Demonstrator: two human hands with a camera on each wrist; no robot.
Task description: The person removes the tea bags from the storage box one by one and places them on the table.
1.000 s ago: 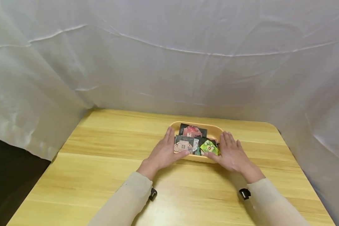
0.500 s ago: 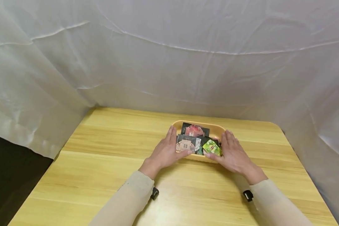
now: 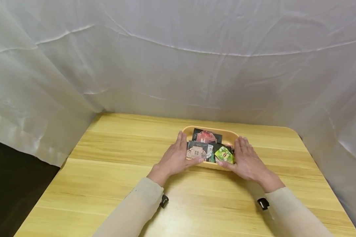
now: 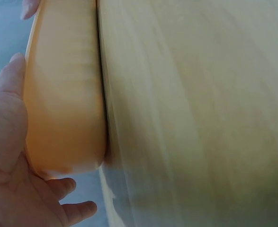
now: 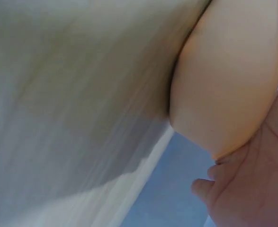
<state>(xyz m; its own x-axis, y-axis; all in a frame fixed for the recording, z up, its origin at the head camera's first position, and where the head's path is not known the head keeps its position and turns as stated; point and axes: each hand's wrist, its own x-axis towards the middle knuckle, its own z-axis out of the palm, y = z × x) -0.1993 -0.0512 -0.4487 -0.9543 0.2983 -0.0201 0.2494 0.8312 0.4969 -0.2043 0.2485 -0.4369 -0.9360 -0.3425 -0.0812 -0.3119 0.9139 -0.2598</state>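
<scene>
Here's the orange plastic tray point(image 3: 211, 166) on the wood-grain table point(image 3: 213, 204), left hand point(image 3: 175, 158) laid along its left end, right hand point(image 3: 249, 163) along its right, fingers straight, thumbs at the near rim: pressing from both sides, neither curled round it. The danger, I'd say, is uneven pressure: one palm easing off could skew or tip the tray. The bright-green sachet point(image 3: 224, 154), lying tilted at the tray's near right, looks likeliest to slide then; the black sachet with red print point(image 3: 207, 136), towards its back, seems safer. Under them, possibly more packets, overlapped and too small to read. Palms hide the tray's ends, and both wrist views crop it and miss its contents.
</scene>
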